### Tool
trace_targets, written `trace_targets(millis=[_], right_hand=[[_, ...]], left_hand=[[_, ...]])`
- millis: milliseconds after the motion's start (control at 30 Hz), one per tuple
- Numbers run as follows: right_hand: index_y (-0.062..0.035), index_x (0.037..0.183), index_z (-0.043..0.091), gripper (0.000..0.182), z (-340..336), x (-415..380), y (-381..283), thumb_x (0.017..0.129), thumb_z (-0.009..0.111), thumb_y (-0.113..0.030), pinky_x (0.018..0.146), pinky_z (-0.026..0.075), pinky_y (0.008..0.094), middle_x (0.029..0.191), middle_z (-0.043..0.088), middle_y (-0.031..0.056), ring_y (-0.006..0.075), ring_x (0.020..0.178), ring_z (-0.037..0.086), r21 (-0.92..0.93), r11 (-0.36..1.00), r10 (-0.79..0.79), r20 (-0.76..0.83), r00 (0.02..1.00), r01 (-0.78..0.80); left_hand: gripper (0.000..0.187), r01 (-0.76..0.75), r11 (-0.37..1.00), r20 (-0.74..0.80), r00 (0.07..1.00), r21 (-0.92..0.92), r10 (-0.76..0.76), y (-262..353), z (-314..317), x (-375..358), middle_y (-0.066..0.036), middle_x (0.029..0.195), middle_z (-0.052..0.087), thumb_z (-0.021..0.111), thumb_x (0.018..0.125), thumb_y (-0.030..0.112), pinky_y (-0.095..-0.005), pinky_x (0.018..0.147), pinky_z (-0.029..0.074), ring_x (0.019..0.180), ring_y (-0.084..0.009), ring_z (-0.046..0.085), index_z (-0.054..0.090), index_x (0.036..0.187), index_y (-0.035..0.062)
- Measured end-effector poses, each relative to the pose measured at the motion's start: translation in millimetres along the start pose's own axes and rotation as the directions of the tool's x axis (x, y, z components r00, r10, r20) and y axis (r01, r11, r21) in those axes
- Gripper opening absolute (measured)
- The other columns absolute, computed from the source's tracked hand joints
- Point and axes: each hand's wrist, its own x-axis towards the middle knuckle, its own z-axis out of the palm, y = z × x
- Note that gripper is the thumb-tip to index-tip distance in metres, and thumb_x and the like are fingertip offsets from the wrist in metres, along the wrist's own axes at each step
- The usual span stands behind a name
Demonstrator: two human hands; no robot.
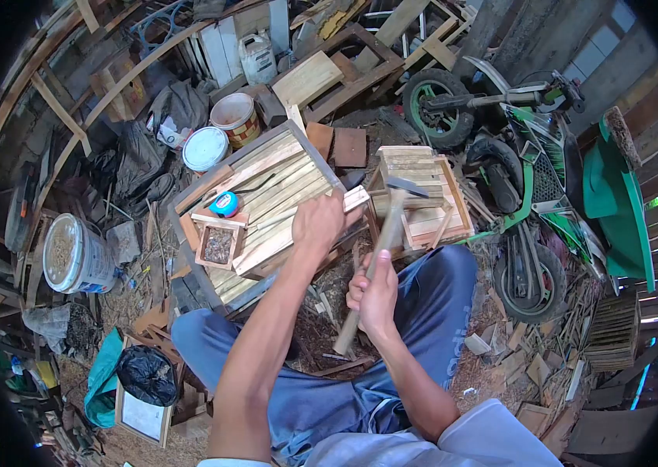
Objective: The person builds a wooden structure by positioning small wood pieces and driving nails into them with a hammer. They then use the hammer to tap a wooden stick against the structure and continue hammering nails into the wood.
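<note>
My right hand (pixel 374 294) is wrapped round the wooden handle of a hammer (pixel 394 226), held upright with its metal head at the top. My left hand (pixel 318 223) is closed at the right edge of a slatted wooden work surface (pixel 286 173), on a small light wood piece (pixel 355 198). On the slats lie a blue round container (pixel 224 204) and a small wooden box (pixel 220 244) full of nails. Behind the hammer head, a slatted wooden crate (pixel 415 167) stands beside a shallow wooden frame (pixel 453 204).
A small green motorbike (pixel 531 156) and a green wheelbarrow tray (pixel 617 202) are at the right. Buckets (pixel 80 253) and dark plastic bags (pixel 130 159) stand at the left. Scrap wood (pixel 535 370) litters the ground round my legs.
</note>
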Motion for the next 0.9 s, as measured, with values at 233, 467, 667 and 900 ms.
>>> trace_targets(millis=[233,467,667,900], right_hand=[[-0.0126,0.092,0.041,0.042,-2.5,-0.4,-0.1,0.102,0.030,-0.052,0.037,0.025,0.0229,0.060,0.031,-0.0044,0.0063,0.043,0.028,-0.017,1.000,-0.005,0.030,1.000,0.006],[-0.0119,0.092,0.042,0.039,-5.4,0.8,-0.3,0.102,0.033,-0.049,0.037,0.025,0.0214,0.060,0.035,-0.0046,0.0050,0.042,0.029,0.064,0.998,-0.006,0.010,1.000,0.005],[-0.0132,0.092,0.041,0.043,-8.5,1.3,-6.3,0.100,0.033,-0.055,0.038,0.024,0.0233,0.060,0.032,-0.0045,0.0059,0.044,0.028,-0.036,0.999,0.012,0.049,0.999,-0.010],[-0.0124,0.091,0.041,0.040,-13.2,2.1,-8.0,0.102,0.032,-0.049,0.037,0.025,0.0223,0.060,0.034,-0.0040,0.0057,0.043,0.030,-0.142,0.987,0.091,0.088,0.992,-0.078]], left_hand=[[0.054,-0.020,1.000,-0.032,0.999,-0.014,0.020,-1.9,-0.6,-2.1,-0.021,0.071,0.067,0.059,0.085,0.055,-0.0442,0.058,0.054,0.067,-0.0342,0.069,0.063,0.089,0.0007],[0.056,-0.019,1.000,-0.027,0.999,0.003,0.019,-2.3,0.7,-0.8,-0.022,0.070,0.066,0.059,0.085,0.056,-0.0440,0.058,0.054,0.065,-0.0349,0.068,0.062,0.089,0.0001],[0.054,0.004,1.000,0.005,1.000,-0.020,-0.004,-1.1,-3.9,1.7,-0.022,0.072,0.067,0.060,0.085,0.054,-0.0445,0.059,0.054,0.067,-0.0353,0.068,0.063,0.088,0.0006],[0.054,-0.013,1.000,-0.014,1.000,-0.002,0.013,-3.3,-0.8,0.0,-0.022,0.070,0.066,0.060,0.085,0.055,-0.0449,0.059,0.054,0.067,-0.0354,0.068,0.062,0.088,0.0003]])
